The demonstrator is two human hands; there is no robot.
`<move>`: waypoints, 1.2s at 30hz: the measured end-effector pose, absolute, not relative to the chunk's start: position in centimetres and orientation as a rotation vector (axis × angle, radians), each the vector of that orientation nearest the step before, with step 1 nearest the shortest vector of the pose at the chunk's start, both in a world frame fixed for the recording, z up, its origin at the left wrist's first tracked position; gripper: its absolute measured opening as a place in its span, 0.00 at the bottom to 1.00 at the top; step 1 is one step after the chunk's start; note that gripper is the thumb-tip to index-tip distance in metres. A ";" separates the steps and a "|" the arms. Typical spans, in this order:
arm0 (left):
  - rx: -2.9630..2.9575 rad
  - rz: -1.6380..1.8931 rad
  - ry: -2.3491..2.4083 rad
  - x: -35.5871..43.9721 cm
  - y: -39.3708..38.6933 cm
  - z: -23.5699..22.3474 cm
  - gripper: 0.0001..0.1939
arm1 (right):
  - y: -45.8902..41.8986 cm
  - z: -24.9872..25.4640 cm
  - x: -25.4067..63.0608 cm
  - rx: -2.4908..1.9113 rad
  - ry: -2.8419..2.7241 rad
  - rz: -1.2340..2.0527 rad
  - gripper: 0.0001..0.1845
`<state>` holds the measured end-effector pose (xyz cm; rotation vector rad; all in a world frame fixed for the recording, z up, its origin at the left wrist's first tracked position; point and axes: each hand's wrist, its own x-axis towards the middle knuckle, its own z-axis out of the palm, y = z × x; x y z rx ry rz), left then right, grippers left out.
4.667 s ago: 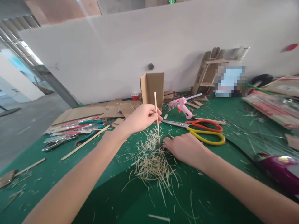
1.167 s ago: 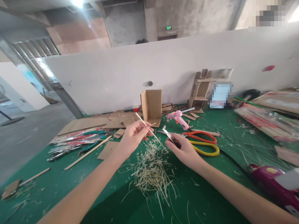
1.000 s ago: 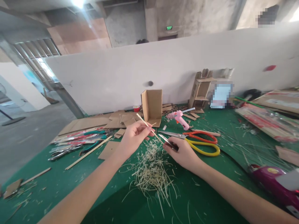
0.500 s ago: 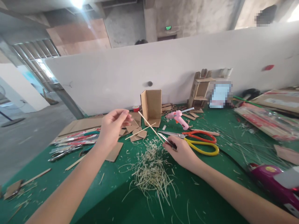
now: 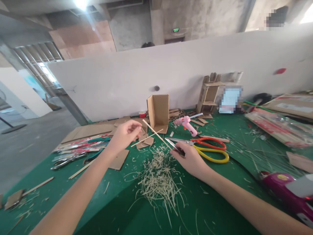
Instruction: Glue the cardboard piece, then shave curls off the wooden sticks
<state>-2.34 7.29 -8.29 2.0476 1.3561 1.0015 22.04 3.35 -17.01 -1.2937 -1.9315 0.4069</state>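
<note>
My right hand (image 5: 189,159) is closed on a small knife (image 5: 174,146), its blade pointing up and left. The same hand keeps the lower end of a thin wooden stick (image 5: 156,133), which slants up to the left above the table. My left hand (image 5: 126,133) hovers left of the stick with its fingers pinched together, the fingertips just short of the stick's upper end. Whether they hold anything is too small to tell. A heap of pale wood shavings (image 5: 158,179) lies on the green mat (image 5: 215,192) under both hands.
Orange and yellow scissors (image 5: 210,148) and a pink glue gun (image 5: 187,124) lie behind my right hand. A cardboard box (image 5: 158,112), cardboard pieces (image 5: 119,158), packaged tools (image 5: 80,147) and a purple device (image 5: 283,186) surround the mat. A white wall runs behind.
My left hand let go of the stick, swung left, and has come back toward its upper end. My right hand stays put with the knife and stick.
</note>
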 end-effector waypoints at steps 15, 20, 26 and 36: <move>2.498 0.399 1.696 -4.5 9.4 -11.9 0.12 | 3.6 -16.8 22.3 -1.308 -1.749 0.571 0.14; 2.256 0.534 1.242 -2.3 7.4 -10.3 0.12 | 3.7 -17.1 22.5 -1.285 -1.644 0.640 0.13; 2.157 0.594 1.090 2.3 3.8 -10.7 0.09 | 3.5 -16.6 22.3 -1.206 -1.579 0.703 0.14; 2.263 0.603 1.079 4.5 2.1 -12.3 0.09 | 2.7 -15.7 21.9 -1.179 -1.529 0.886 0.17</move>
